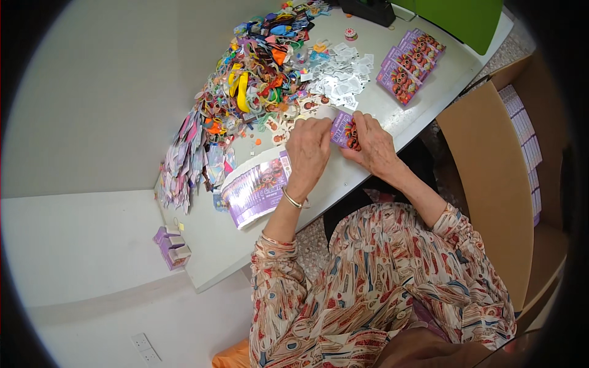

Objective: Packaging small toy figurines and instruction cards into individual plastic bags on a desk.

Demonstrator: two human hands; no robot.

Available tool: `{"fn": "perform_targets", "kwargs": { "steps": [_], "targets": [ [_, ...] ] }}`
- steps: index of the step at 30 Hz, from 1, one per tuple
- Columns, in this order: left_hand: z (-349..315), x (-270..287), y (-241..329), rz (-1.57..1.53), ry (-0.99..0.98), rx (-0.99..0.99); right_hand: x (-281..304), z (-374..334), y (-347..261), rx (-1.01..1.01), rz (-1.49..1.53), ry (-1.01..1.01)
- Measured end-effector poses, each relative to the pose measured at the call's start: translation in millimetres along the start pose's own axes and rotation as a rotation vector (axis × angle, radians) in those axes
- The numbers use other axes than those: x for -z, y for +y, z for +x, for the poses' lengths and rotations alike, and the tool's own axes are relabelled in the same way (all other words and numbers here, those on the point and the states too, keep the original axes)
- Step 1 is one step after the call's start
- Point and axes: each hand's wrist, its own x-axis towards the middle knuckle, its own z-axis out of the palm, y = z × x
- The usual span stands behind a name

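Note:
Between my two hands is a small purple printed box (345, 130) with a picture of a red character on it, held over the table (328, 184). My right hand (374, 147) grips its right side, thumb below and fingers above. My left hand (308, 153), with a bangle at the wrist, pinches its left end, where a pale flap shows. Under my left wrist lies a fanned stack of flat purple-and-white cartons (254, 193). Just beyond my left hand, several small picture cards (279, 132) are scattered.
A heap of colourful trinkets (257, 73) fills the table's far left, beside shiny packets (184, 162). White slips (343, 73) lie behind my hands. Filled purple boxes (408, 67) stand in rows at the far right. A big cardboard box (488, 178) with more boxes is at my right.

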Motion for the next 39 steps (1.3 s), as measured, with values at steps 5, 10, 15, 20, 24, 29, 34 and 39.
{"fn": "perform_targets", "kwargs": {
  "steps": [5, 10, 15, 20, 24, 29, 34, 39],
  "targets": [
    [16.1, -1.5, -41.9, -0.262, -0.097, -0.023, 2.1, -0.4, 8.8, 0.041, -0.017, 0.051],
    [8.5, -8.9, -120.7, 0.191, -0.117, 0.177, 0.8, 1.3, 0.4, 0.059, -0.014, 0.054],
    [8.8, -27.6, -130.1, 0.246, 0.030, 0.037, 3.5, -0.7, 2.0, -0.006, 0.023, 0.006],
    [17.9, 2.8, -128.0, 0.007, 0.092, 0.160, 2.4, 1.8, -2.5, -0.006, 0.015, -0.006],
    [37.1, 35.5, -56.2, -0.871, 0.015, 0.487, 3.4, 0.5, 3.1, -0.013, -0.012, 0.007],
    [27.0, 34.1, -22.1, -1.025, -0.120, 0.547, 1.4, 0.5, 2.8, 0.007, -0.012, 0.016],
    [7.9, 6.1, -13.2, -0.305, -0.028, 0.215, 0.6, 0.8, 3.0, 0.051, -0.025, 0.043],
    [14.7, 1.9, -4.1, -0.217, 0.027, 0.116, 2.0, 1.0, 4.2, 0.010, -0.003, 0.011]
  ]
}}
